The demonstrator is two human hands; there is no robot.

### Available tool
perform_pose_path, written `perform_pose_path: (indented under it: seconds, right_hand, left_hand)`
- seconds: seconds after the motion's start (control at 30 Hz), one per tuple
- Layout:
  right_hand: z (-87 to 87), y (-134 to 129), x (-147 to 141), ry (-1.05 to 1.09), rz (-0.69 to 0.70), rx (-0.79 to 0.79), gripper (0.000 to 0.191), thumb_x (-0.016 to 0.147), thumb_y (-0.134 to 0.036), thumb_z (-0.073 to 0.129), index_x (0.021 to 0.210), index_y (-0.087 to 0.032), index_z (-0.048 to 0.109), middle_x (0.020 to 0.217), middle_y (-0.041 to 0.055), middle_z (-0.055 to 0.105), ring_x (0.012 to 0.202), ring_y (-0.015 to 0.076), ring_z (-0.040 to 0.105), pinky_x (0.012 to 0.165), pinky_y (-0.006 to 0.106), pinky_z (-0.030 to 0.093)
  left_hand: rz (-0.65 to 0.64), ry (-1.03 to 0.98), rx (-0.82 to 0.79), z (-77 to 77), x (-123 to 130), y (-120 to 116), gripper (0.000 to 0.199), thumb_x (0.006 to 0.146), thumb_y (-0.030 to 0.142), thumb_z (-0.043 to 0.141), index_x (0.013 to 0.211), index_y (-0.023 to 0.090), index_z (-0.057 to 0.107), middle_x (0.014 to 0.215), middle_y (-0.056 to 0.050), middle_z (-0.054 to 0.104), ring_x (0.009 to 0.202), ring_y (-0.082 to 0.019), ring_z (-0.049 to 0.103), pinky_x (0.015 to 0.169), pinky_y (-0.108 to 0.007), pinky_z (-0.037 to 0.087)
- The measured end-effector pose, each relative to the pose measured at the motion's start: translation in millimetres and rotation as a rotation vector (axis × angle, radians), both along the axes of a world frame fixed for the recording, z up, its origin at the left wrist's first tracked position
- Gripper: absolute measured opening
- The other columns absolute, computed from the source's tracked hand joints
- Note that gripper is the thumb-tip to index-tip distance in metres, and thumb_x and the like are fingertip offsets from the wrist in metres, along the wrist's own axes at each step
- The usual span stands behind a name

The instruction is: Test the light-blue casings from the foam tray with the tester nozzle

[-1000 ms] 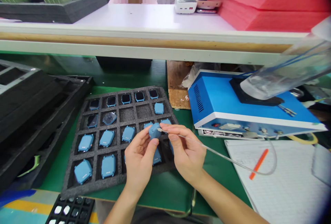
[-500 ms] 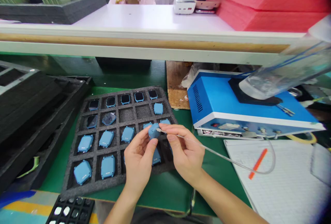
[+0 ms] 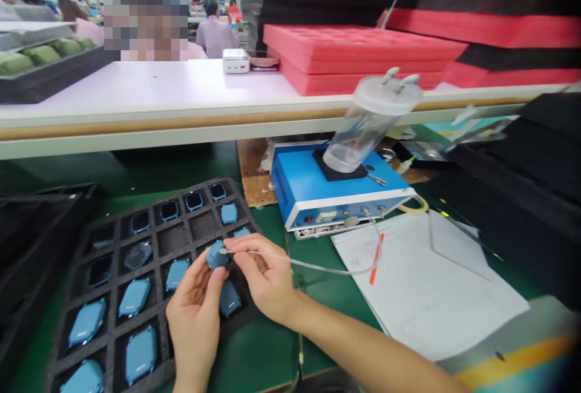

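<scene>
Between its fingers and thumb, my left hand holds a small blue watch case above the foam tray. My right hand pinches the end of a clear thin tube, whose tip touches the case. The tube runs right, over the paper, to the front of a blue machine. Beneath my hands, the dark foam tray carries several blue watch cases, some back side up and some with dark screens up. Two compartments in its upper part hold nothing.
A clear cylinder stands on the machine. Paper sheets with an orange strip lie at right. Dark trays are stacked at left. Across the back runs a white shelf with red foam blocks; a person sits behind it.
The view has swung right and up, so the tray and both hands appear further left and more of the shelf shows. Both hands keep their hold on the case and tube.
</scene>
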State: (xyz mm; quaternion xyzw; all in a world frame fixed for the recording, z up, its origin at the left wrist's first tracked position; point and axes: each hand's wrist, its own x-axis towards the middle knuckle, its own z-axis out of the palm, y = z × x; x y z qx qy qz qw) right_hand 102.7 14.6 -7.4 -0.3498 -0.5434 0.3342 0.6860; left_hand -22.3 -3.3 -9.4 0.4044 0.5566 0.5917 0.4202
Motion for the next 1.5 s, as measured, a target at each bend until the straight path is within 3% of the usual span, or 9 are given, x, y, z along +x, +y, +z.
perform_pose_path:
  seconds: [0.17, 0.47, 0.87, 1.17, 1.5]
  right_hand:
    - [2.6, 2.7, 0.6, 0.007, -0.002, 0.005, 0.013, 0.097, -0.018, 0.061, 0.100, -0.020, 0.074, 0.102, 0.0101, 0.076, 0.100, 0.0219, 0.075, 0.090, 0.038, 0.061]
    - [5.9, 2.1, 0.2, -0.003, 0.001, 0.004, 0.013, 0.096, -0.019, 0.061, 0.099, -0.020, 0.074, 0.103, 0.0100, 0.077, 0.100, 0.0216, 0.075, 0.088, 0.035, 0.062]
    - [5.1, 3.5, 0.8, 0.011, 0.005, -0.009, 0.012, 0.097, -0.021, 0.061, 0.099, -0.021, 0.073, 0.103, 0.0094, 0.077, 0.100, 0.0212, 0.075, 0.087, 0.034, 0.062]
    - [6.6, 1.5, 0.8, -0.004, -0.001, -0.026, 0.013, 0.098, -0.024, 0.060, 0.098, -0.021, 0.073, 0.102, 0.0092, 0.077, 0.100, 0.0206, 0.074, 0.089, 0.035, 0.062]
    - [1.2, -2.4, -0.6, -0.006, 0.010, -0.039, 0.013, 0.099, -0.023, 0.059, 0.098, -0.023, 0.072, 0.103, 0.0085, 0.076, 0.102, 0.0211, 0.074, 0.092, 0.037, 0.061]
  left_hand:
    - [0.009, 0.020, -0.016, 2.8, 0.5, 2.5, 0.051, 0.074, 0.045, 0.086, 0.116, 0.019, 0.076, 0.116, -0.010, 0.079, 0.106, -0.027, 0.076, 0.102, -0.043, 0.058]
    - [0.009, 0.007, -0.007, 2.0, -0.3, 3.1, 0.051, 0.075, 0.045, 0.086, 0.118, 0.020, 0.075, 0.115, -0.009, 0.079, 0.105, -0.023, 0.076, 0.095, -0.034, 0.062]
    - [0.032, 0.031, -0.026, 1.4, -0.5, 3.6, 0.054, 0.073, 0.045, 0.086, 0.120, 0.020, 0.074, 0.120, -0.011, 0.077, 0.114, -0.029, 0.072, 0.107, -0.051, 0.054]
    - [0.007, 0.043, -0.026, 4.0, -0.5, 1.6, 0.049, 0.078, 0.040, 0.084, 0.121, 0.020, 0.073, 0.123, -0.010, 0.076, 0.115, -0.028, 0.072, 0.110, -0.048, 0.053]
    - [-0.050, -0.011, 0.012, 5.0, 0.5, -1.2, 0.046, 0.080, 0.041, 0.081, 0.119, 0.019, 0.074, 0.123, -0.013, 0.076, 0.115, -0.031, 0.072, 0.101, -0.045, 0.060]
